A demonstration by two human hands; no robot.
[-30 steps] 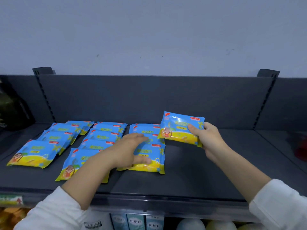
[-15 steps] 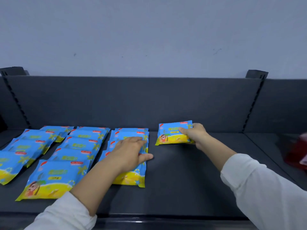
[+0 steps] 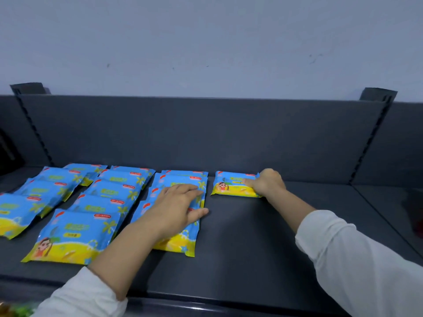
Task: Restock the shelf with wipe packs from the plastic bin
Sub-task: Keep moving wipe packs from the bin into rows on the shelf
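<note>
Rows of wipe packs [image 3: 109, 195] cover the shelf's [image 3: 251, 236] left; the left hand [image 3: 176, 209] lies flat, fingers straight, on the rightmost row [image 3: 180, 242], and the right hand [image 3: 266, 183] grips a lone pack [image 3: 230, 187] just beside.

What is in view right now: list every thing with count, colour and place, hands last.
wipe packs: at least ten, blue and yellow, in three overlapping rows on the left half of the shelf; the overlap hides the exact count
lone pack: one, blue and yellow, flat near the back of the shelf, right of the rows and apart from them
shelf: one, dark grey, under all the packs
back panel: one, dark grey, behind the shelf
wall: one, pale blue-grey, above the panel
sleeves: two, white, at the bottom
left hand: one, flat with straight fingers on the rightmost row
right hand: one, grips the lone pack's right end
</note>
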